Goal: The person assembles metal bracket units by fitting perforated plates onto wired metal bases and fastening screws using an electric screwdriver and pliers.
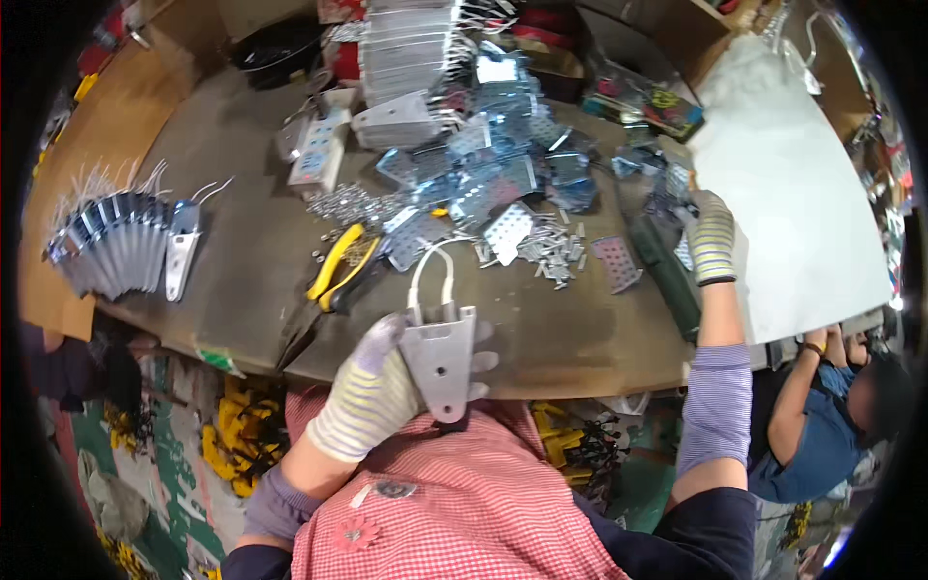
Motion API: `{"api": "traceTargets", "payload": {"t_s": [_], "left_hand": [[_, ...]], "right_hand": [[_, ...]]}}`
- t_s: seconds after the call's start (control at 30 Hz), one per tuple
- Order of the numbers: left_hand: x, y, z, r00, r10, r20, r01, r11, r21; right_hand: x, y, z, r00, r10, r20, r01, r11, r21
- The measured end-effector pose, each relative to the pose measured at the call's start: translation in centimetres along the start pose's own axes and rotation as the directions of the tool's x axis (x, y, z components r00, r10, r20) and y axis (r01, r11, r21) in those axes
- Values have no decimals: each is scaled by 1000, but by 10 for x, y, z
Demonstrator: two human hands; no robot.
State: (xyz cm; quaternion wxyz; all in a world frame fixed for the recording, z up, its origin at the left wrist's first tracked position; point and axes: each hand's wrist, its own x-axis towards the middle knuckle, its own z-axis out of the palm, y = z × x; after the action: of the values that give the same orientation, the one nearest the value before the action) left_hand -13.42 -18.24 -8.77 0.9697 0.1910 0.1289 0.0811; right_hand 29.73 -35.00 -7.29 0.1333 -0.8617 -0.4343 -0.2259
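Observation:
My left hand (372, 396), in a striped knit glove, grips a flat grey metal plate (440, 362) near the table's front edge. The plate tapers to a rounded lower end, has holes in it, and two white wires loop from its top. Reaching forward on the right, my right hand (713, 237), gloved too, is beside a long dark green tool (665, 275) and a few small perforated metal plates. Its fingertips are blurred, so whether it grips anything is unclear. A pink-tinted perforated plate (617, 264) lies just left of the tool.
Yellow-handled pliers (338, 266) lie left of centre. Shiny perforated plates (493, 164), small metal pins (554, 248) and stacked grey plates (406, 58) cover the middle. A row of wired plates (116, 242) is at left, a white sheet (793, 193) at right. Another person (822, 425) sits far right.

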Motion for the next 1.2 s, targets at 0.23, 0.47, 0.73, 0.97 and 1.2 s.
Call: {"api": "traceTargets", "payload": {"t_s": [0.23,0.47,0.73,0.97,1.2], "left_hand": [[-4,0,-4,997,-2,-74,1,1000,-5],[0,-3,-2,998,13,-58,-16,999,-46],[-13,1,-5,998,47,-47,-50,997,-62],[-11,6,-3,1000,-8,-23,8,1000,22],[-14,3,-5,972,-41,-231,29,998,-58]], "right_hand": [[-20,-133,-51,996,53,-71,6,759,651],[-6,-219,-13,910,-340,-237,410,665,625],[-34,-200,-54,761,-587,277,185,605,775],[-83,-212,-65,904,-422,67,334,795,507],[-110,-216,-50,919,-389,66,312,819,482]]}}
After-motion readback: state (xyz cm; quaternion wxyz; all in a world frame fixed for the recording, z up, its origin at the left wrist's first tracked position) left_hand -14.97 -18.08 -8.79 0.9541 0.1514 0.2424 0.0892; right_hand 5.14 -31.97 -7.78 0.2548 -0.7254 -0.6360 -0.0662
